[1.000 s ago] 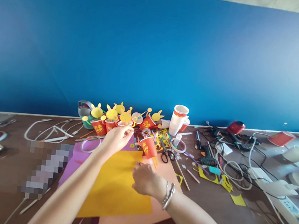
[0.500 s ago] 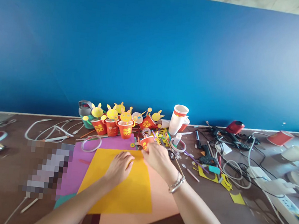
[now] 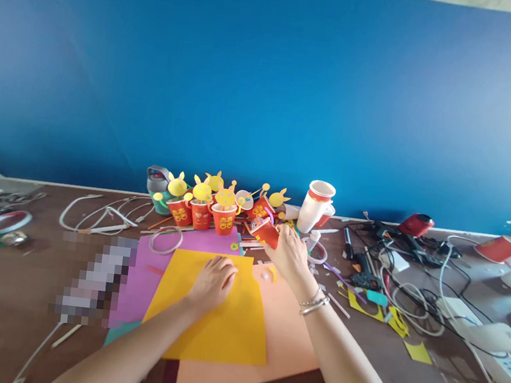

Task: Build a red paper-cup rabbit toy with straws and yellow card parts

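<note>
My right hand (image 3: 289, 249) grips a red paper cup (image 3: 265, 233) by its side. The cup is tilted, with its white mouth turned to the upper left and a purple strip showing by its rim. On the yellow paper sheet (image 3: 206, 333) rests my left hand (image 3: 213, 279), its fingers loosely bent and the thumb a little apart, holding nothing that I can see. Behind it stand several red paper cups with yellow rabbit-like heads, the nearest being a cup with gold characters (image 3: 223, 220). A small yellow ring piece (image 3: 272, 273) lies on the peach paper (image 3: 294, 337).
Purple paper (image 3: 134, 282) lies beneath the yellow sheet. At the back stand tall white cups (image 3: 312, 210) and a grey-green bottle (image 3: 159, 186). To the right are a glue gun (image 3: 366, 272), cables, yellow scraps (image 3: 418, 352) and a white power strip (image 3: 491, 347). A pixelated object (image 3: 100, 278) lies left.
My right hand has lifted and tilted the red cup, moving it slightly right and uncovering the small yellow piece on the peach paper. My left hand stays on the yellow sheet. The view has shifted.
</note>
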`<state>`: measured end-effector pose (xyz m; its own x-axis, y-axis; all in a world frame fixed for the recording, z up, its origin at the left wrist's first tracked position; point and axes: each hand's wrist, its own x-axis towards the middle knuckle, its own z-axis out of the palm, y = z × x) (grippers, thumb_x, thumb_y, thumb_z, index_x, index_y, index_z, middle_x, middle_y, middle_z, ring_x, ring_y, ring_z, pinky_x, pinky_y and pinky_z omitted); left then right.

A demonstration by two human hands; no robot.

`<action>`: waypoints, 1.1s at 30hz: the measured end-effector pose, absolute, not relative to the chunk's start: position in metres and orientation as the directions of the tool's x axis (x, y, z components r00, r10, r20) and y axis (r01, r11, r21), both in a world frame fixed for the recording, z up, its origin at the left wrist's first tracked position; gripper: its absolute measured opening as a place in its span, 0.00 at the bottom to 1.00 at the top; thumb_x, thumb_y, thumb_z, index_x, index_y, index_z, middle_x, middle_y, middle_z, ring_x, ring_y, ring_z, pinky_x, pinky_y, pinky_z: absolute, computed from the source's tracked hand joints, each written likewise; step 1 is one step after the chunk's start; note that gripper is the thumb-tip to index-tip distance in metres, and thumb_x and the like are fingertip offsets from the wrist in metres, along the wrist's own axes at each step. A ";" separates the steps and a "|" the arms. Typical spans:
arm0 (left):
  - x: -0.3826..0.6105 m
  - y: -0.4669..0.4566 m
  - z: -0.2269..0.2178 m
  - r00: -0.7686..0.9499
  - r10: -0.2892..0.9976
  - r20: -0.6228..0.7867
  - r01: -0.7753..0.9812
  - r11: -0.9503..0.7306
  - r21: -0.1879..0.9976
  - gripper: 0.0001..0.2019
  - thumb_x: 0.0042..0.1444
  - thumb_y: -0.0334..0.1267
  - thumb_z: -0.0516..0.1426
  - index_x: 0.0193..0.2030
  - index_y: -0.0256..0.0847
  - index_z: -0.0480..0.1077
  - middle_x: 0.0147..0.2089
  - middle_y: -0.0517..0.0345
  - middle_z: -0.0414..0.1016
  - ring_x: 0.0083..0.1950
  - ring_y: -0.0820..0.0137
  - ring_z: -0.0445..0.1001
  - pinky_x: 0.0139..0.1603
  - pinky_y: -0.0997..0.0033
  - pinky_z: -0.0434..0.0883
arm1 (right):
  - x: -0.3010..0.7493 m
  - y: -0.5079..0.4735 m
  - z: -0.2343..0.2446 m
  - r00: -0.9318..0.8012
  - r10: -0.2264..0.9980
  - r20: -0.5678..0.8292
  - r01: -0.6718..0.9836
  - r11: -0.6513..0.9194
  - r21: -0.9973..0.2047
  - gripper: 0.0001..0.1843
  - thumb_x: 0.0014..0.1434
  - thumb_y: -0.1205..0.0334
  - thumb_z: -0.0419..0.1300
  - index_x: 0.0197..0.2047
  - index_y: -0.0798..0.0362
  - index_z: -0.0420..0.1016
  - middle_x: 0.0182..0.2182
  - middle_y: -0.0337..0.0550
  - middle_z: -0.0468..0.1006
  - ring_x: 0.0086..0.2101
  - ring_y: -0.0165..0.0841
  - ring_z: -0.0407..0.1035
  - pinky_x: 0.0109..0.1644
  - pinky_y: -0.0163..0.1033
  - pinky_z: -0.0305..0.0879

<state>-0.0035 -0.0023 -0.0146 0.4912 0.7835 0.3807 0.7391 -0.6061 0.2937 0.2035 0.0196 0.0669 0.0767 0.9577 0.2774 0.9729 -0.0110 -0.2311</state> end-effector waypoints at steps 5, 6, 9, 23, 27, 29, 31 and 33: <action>-0.004 -0.002 -0.014 0.494 0.775 0.394 0.728 -0.616 0.299 0.09 0.57 0.27 0.50 0.37 0.42 0.70 0.38 0.55 0.74 0.42 0.65 0.71 0.43 0.63 0.70 | 0.207 0.029 0.052 0.003 0.951 0.308 0.973 0.068 -0.221 0.17 0.58 0.67 0.57 0.51 0.57 0.66 0.48 0.54 0.75 0.51 0.43 0.66 0.52 0.44 0.58; -0.004 -0.002 -0.014 0.497 0.772 0.397 0.723 -0.621 0.303 0.09 0.57 0.27 0.50 0.37 0.42 0.70 0.38 0.55 0.74 0.42 0.65 0.72 0.43 0.63 0.70 | 0.206 0.029 0.051 -0.010 0.953 0.303 0.967 0.086 -0.239 0.17 0.58 0.68 0.56 0.52 0.57 0.66 0.48 0.54 0.75 0.51 0.43 0.66 0.52 0.44 0.58; -0.004 -0.002 -0.016 0.503 0.759 0.414 0.706 -0.637 0.311 0.10 0.57 0.27 0.50 0.38 0.42 0.71 0.39 0.54 0.75 0.42 0.64 0.72 0.43 0.62 0.70 | 0.207 0.029 0.054 -0.036 0.951 0.308 0.937 0.139 -0.321 0.15 0.59 0.67 0.55 0.50 0.56 0.69 0.47 0.52 0.76 0.49 0.41 0.68 0.52 0.42 0.59; -0.003 -0.002 -0.013 0.621 0.692 0.368 0.616 -0.722 0.317 0.27 0.60 0.30 0.50 0.67 0.49 0.54 0.58 0.51 0.70 0.59 0.61 0.66 0.57 0.56 0.64 | 0.212 0.107 0.031 0.092 0.992 0.091 0.831 -0.027 -0.556 0.09 0.54 0.62 0.60 0.37 0.53 0.80 0.36 0.48 0.82 0.39 0.39 0.74 0.38 0.35 0.61; -0.004 -0.002 -0.012 0.568 0.725 0.390 0.652 -0.685 0.324 0.30 0.61 0.32 0.50 0.69 0.48 0.48 0.54 0.50 0.71 0.53 0.60 0.68 0.53 0.58 0.67 | 0.208 0.113 0.028 0.094 0.988 0.124 0.802 -0.002 -0.598 0.05 0.51 0.65 0.61 0.32 0.54 0.79 0.32 0.47 0.81 0.37 0.39 0.74 0.37 0.35 0.61; -0.004 -0.001 -0.012 0.501 0.755 0.423 0.684 -0.645 0.340 0.30 0.61 0.34 0.51 0.69 0.47 0.47 0.51 0.49 0.72 0.50 0.60 0.69 0.51 0.58 0.68 | 0.210 0.108 0.031 0.115 0.979 0.169 0.784 0.015 -0.621 0.06 0.50 0.65 0.61 0.33 0.54 0.78 0.34 0.48 0.80 0.37 0.39 0.73 0.38 0.36 0.62; -0.005 0.001 -0.013 0.437 0.768 0.468 0.696 -0.619 0.365 0.28 0.62 0.36 0.51 0.68 0.46 0.50 0.51 0.49 0.71 0.50 0.60 0.69 0.52 0.57 0.68 | 0.216 0.100 0.037 0.137 0.963 0.232 0.764 0.046 -0.644 0.07 0.52 0.62 0.60 0.35 0.54 0.77 0.37 0.48 0.79 0.39 0.38 0.72 0.41 0.37 0.63; -0.005 0.003 -0.015 0.393 0.765 0.510 0.677 -0.616 0.403 0.23 0.62 0.35 0.51 0.63 0.45 0.56 0.50 0.50 0.72 0.50 0.61 0.70 0.53 0.57 0.67 | 0.222 0.086 0.047 0.171 0.938 0.301 0.713 0.093 -0.695 0.11 0.55 0.57 0.58 0.37 0.54 0.75 0.40 0.49 0.77 0.41 0.37 0.70 0.44 0.38 0.64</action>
<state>-0.0054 0.0028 -0.0148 0.3930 0.7653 0.5098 0.6767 -0.6161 0.4031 0.2221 0.0862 0.0474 0.1712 0.9381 0.3011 0.7129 0.0930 -0.6951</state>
